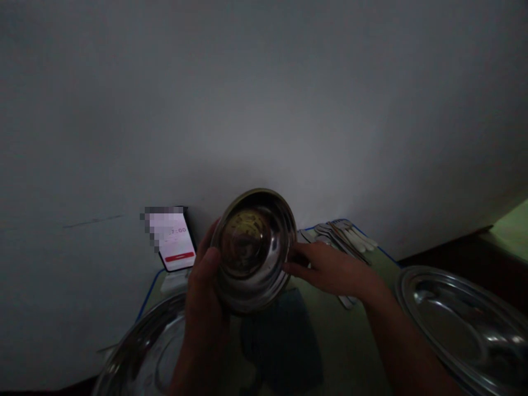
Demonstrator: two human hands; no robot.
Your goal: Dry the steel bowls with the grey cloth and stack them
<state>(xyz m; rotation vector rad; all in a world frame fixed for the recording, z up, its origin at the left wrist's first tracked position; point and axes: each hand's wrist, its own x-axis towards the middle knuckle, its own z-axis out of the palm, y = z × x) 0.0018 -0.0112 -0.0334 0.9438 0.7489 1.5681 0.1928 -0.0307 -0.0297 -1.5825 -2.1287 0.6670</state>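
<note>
Seen from the head camera, a person held a steel bowl (249, 250) between two bare hands above a table (348, 344), its opening tilted toward the viewer. The left hand (204, 286) grasped the rim, thumb lapped over the edge and the other fingers mostly hidden behind the wall of the bowl; the right hand (330, 268) had its fingers at the opposite rim, though whether they pinched the metal or merely touched it could not be told. Handling it well likely called for a firm left grip, a light touch from the right fingers and any turn made slowly, since smooth steel could slip toward the large metal basin (124, 355) below the left fingers. Beyond the right fingers, cutlery (344, 241) lay spread near the far edge of the greenish, blue-trimmed table; a dark flat item (289, 341), perhaps a cloth, lay below both hands' fingers. A lit phone (179, 250) stood propped beyond the left fingers before a grey wall (264, 99), and a broad steel tray (406, 278) sat well right of the right fingers in the dim room.
</note>
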